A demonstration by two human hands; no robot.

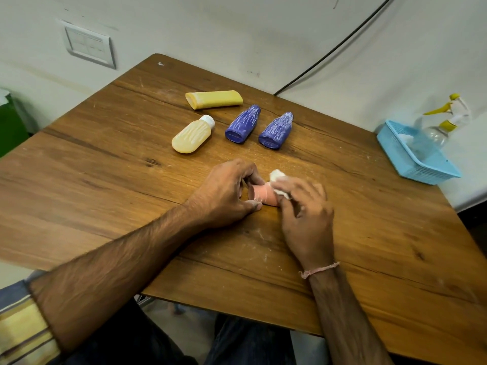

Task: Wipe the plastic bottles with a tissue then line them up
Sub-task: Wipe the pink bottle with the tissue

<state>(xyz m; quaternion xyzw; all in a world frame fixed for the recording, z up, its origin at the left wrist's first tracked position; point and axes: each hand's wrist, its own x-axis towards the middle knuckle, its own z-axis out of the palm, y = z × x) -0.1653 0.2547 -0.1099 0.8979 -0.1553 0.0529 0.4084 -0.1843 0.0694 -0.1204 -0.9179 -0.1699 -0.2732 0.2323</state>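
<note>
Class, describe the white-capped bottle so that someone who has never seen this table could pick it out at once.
On the wooden table, four bottles lie toward the far side. The pale yellow bottle is leftmost, left of a purple bottle. Only it has a white cap.

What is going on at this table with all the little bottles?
A person at the wooden table is wiping a pink bottle: the left hand grips it while the right hand presses a white tissue against it. Two purple bottles, a cream bottle and a yellow bottle lie farther back, not yet lined up.
</note>
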